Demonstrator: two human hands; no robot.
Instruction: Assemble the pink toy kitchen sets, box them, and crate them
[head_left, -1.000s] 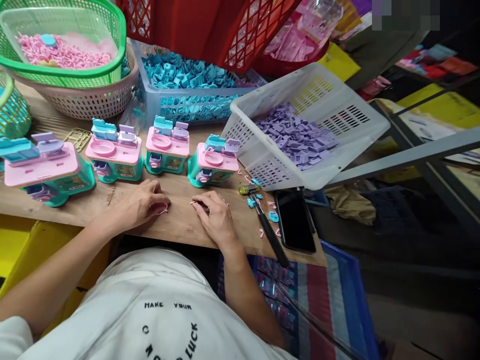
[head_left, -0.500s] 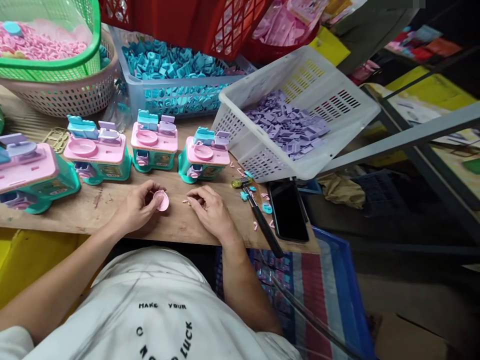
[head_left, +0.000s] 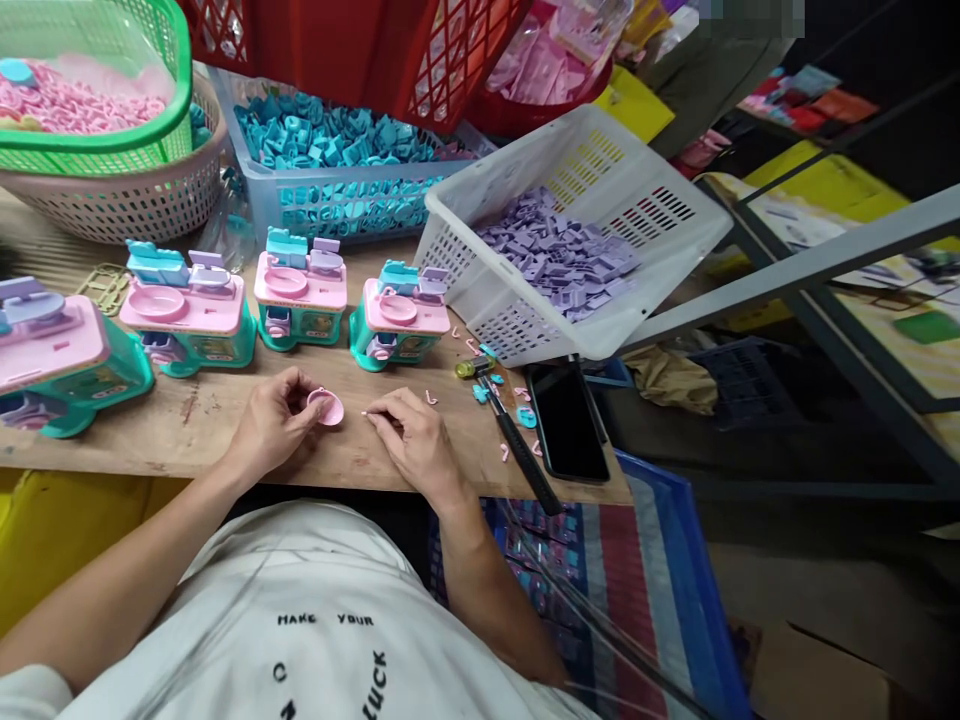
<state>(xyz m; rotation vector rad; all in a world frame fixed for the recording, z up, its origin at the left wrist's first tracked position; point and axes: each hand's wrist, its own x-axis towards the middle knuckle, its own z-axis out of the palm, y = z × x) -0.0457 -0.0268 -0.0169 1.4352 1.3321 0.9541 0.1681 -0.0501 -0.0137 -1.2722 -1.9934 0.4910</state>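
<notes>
My left hand (head_left: 274, 425) pinches a small round pink cup-shaped piece (head_left: 328, 407) just above the wooden table (head_left: 225, 435). A hand's width to its right, my right hand (head_left: 414, 445) rests on the table with thumb and finger pinched on a tiny pink part (head_left: 369, 412) that points toward the pink piece. Behind both hands stands a row of pink and teal toy sets, the nearest (head_left: 399, 315) straight ahead, another (head_left: 300, 295) left of it, a third (head_left: 184, 315) further left.
A white basket of purple parts (head_left: 570, 245) tilts at the right. A blue crate of teal parts (head_left: 330, 160) and a green basket of pink parts (head_left: 82, 100) stand behind. A screwdriver (head_left: 517, 450), a black phone (head_left: 566, 420) and loose small parts lie at the right.
My left hand has lifted the pink round piece off the table and turned its hollow side up. My right hand has closed on a tiny pink part and drawn near it.
</notes>
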